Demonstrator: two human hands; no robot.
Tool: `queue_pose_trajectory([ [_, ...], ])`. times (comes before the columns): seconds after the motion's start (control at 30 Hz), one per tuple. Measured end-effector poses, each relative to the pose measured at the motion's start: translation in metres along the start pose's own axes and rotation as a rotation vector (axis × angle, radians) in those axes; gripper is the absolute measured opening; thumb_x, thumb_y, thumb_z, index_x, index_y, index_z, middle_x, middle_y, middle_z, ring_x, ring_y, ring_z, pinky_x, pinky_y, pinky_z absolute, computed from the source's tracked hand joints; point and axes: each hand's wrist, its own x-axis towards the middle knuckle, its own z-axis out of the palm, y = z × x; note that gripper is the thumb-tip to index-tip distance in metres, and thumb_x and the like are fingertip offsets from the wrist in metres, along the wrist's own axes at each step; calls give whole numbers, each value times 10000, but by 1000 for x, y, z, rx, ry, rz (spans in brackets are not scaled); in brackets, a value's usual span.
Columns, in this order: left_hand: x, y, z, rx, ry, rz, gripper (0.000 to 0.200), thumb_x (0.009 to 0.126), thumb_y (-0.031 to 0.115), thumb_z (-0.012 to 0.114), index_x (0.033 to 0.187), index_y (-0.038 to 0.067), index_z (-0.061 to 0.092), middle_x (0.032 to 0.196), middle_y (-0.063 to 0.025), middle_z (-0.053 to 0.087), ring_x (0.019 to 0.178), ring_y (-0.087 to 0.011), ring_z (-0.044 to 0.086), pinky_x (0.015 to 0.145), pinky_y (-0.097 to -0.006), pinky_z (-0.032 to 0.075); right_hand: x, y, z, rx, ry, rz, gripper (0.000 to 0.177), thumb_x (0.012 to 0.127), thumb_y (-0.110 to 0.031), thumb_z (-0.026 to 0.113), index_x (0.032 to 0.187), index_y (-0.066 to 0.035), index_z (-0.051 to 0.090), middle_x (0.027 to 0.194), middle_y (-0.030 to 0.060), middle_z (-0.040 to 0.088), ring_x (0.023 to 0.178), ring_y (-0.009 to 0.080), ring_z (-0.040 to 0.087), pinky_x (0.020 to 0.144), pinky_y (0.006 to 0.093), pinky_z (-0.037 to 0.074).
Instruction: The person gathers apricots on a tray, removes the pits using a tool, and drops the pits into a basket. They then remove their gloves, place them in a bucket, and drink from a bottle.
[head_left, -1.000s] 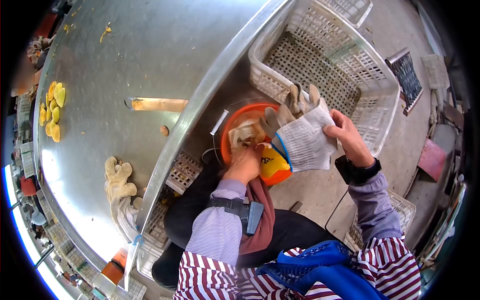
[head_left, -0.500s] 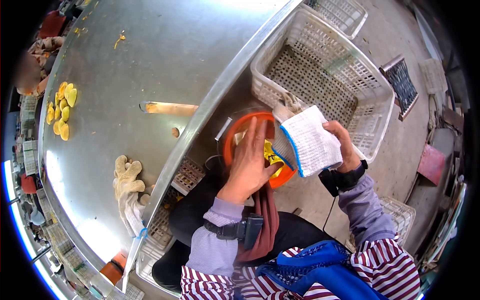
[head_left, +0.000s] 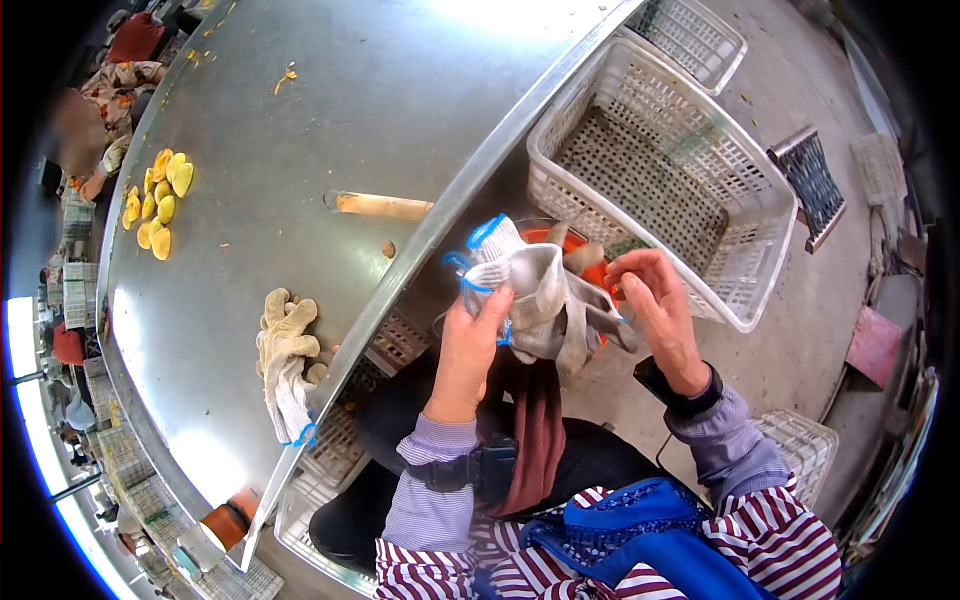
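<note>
In the head view, my left hand (head_left: pixel 465 350) is closed around several grey-white knitted work gloves (head_left: pixel 545 290) with blue-edged cuffs. They hang bunched, with their soiled finger ends toward the right. Beside those finger ends is my right hand (head_left: pixel 660 315), its fingers bent but apart, and I see nothing in it. Behind the gloves, an orange bucket (head_left: pixel 592 268) is mostly covered. Another work glove (head_left: pixel 287 360), also with blue cuff trim, lies on the metal table to the left.
The metal table (head_left: pixel 330 120) holds a wooden-handled tool (head_left: pixel 385 206) and yellow fruit-like pieces (head_left: pixel 160 200). A large white plastic crate (head_left: pixel 640 240) stands on the floor at right. At the far left, another person (head_left: pixel 120 95) sits across the table.
The gloves have passed from my right hand to my left and now hang turned with their fingers rightward. My right hand has come off them. The view has shifted slightly.
</note>
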Motion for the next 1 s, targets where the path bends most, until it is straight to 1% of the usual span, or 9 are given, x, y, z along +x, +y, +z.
queue_pose_trajectory([
  [0.07, -2, 2, 1, 48, -11, -27, 400, 949, 231, 614, 1274, 6, 553, 1165, -63, 628, 1048, -139, 578, 917, -292, 454, -9, -9, 11, -224, 18, -207, 214, 864, -69, 626, 1063, -2, 583, 1086, 110, 605, 989, 200, 600, 863, 321, 486],
  [0.17, -2, 2, 8, 64, -89, -31, 439, 976, 292, 575, 1310, 11, 530, 1213, -75, 605, 1091, -148, 567, 952, -297, 441, -16, 1, 27, -395, -187, -233, 604, 788, -206, 751, 1291, -7, 484, 1300, 191, 525, 1199, 342, 525, 1016, 397, 416],
  [0.27, 1, -1, 13, -78, -173, -49, 476, 1010, 355, 501, 1341, 13, 510, 1257, -90, 581, 1144, -158, 546, 992, -307, 417, -18, 8, 41, -498, -251, -220, 881, 739, -281, 800, 1417, 14, 320, 1425, 249, 396, 1334, 385, 407, 1089, 422, 358],
  [0.37, 4, -7, 12, -87, -211, -48, 520, 1038, 404, 411, 1371, 13, 488, 1311, -96, 551, 1205, -170, 511, 1042, -318, 373, -15, 11, 46, -452, -217, -206, 906, 716, -225, 798, 1438, 16, 306, 1405, 196, 420, 1298, 332, 417, 1099, 411, 330],
  [0.53, 13, -21, 7, -30, -191, -39, 500, 1029, 396, 441, 1333, 8, 523, 1286, -97, 570, 1185, -174, 524, 1027, -314, 376, -7, 18, 39, -443, -216, -221, 496, 937, -134, 550, 1389, 23, 420, 1427, 207, 433, 1337, 339, 422, 1098, 404, 345],
  [0.63, 15, -22, 5, 58, -116, -77, 423, 1002, 311, 501, 1277, -5, 558, 1215, -94, 609, 1137, -170, 555, 992, -317, 406, -3, 26, 33, -94, -297, -130, 453, 997, -203, 475, 1386, 26, 433, 1433, 166, 444, 1324, 285, 443, 1097, 376, 343],
  [0.77, 22, -30, -7, -7, -106, -146, 342, 950, 171, 543, 1241, -7, 563, 1161, -78, 618, 1077, -167, 583, 960, -321, 446, 5, 29, 16, 591, -219, 319, 479, 1033, -307, 392, 1377, 22, 452, 1366, 103, 520, 1232, 221, 518, 1050, 355, 393],
  [0.9, 16, -29, 4, 136, -144, -120, 321, 926, 164, 568, 1191, -17, 577, 1099, -88, 634, 1014, -181, 604, 920, -320, 455, 9, 41, 8, 654, -193, 335, 548, 1000, -364, 465, 1414, -7, 414, 1354, 104, 537, 1240, 213, 517, 1052, 375, 387],
  [1.0, 12, -26, 12, 491, -230, 114, 291, 898, 178, 601, 1105, -27, 603, 1093, -154, 620, 1011, -263, 605, 918, -351, 450, 6, 38, 17, 145, -177, 118, 565, 951, -300, 569, 1413, -14, 418, 1132, 58, 594, 991, 142, 569, 881, 294, 467],
])
